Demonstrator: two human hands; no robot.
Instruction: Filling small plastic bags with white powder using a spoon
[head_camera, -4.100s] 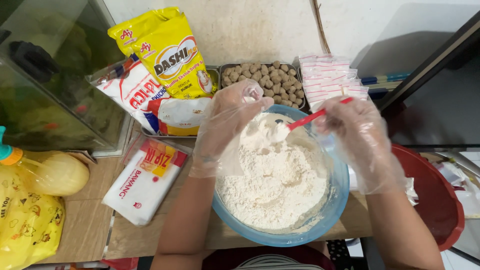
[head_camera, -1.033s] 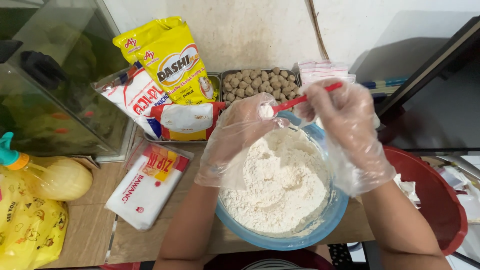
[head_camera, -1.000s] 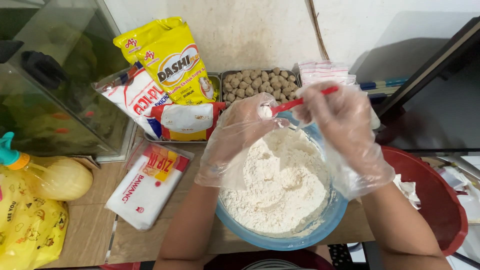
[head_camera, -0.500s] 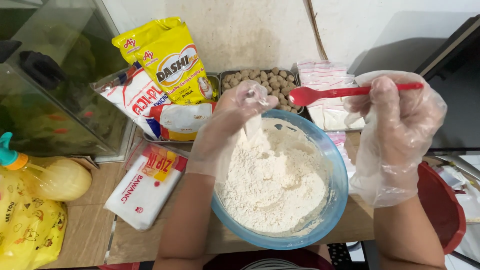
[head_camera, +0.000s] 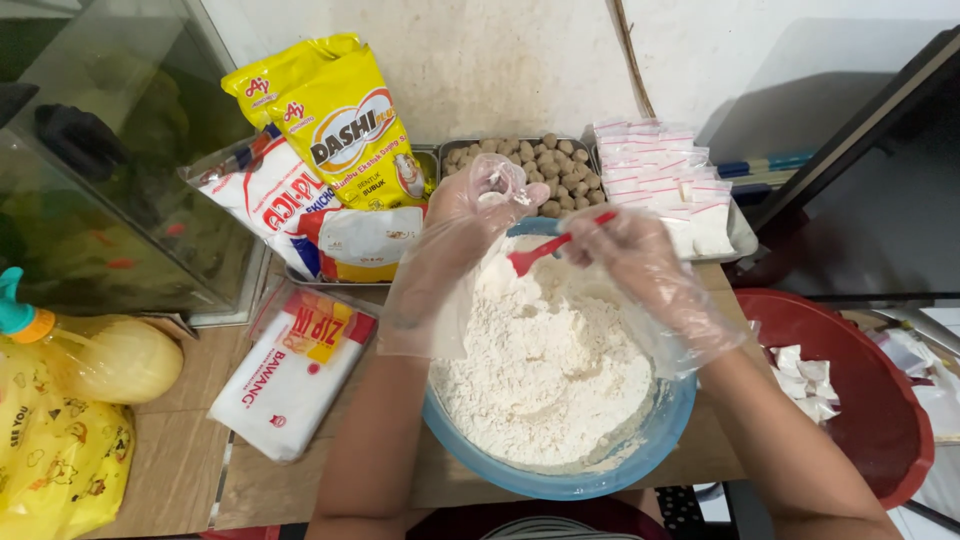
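From the head camera, looking down, both hands wore loose clear plastic gloves and worked over a blue bowl (head_camera: 668, 415) heaped with white flour (head_camera: 550, 360), which stood on the wooden bench (head_camera: 180, 450) right in front of the person. The right hand (head_camera: 640, 262) was closed around the handle of a small red spoon (head_camera: 545, 250), fingers pressed together on it, with the spoon's bowl dipped at the far edge of the flour. The left hand (head_camera: 470, 225) was held above the bowl's far rim, its fingertips pinched together on a small clear plastic pouch (head_camera: 497, 183). Behind the bowl sat a metal tray of brown meatballs (head_camera: 560, 170), and just right of it a stack of small filled pouches with red strips (head_camera: 665, 175). To the left leaned a yellow seasoning bag (head_camera: 345, 120) and a white and red bag (head_camera: 265, 195), with a flat white packet (head_camera: 290, 370) lying on the bench nearer the person. A red basin (head_camera: 870, 400) stood at the right, holding crumpled white scraps.
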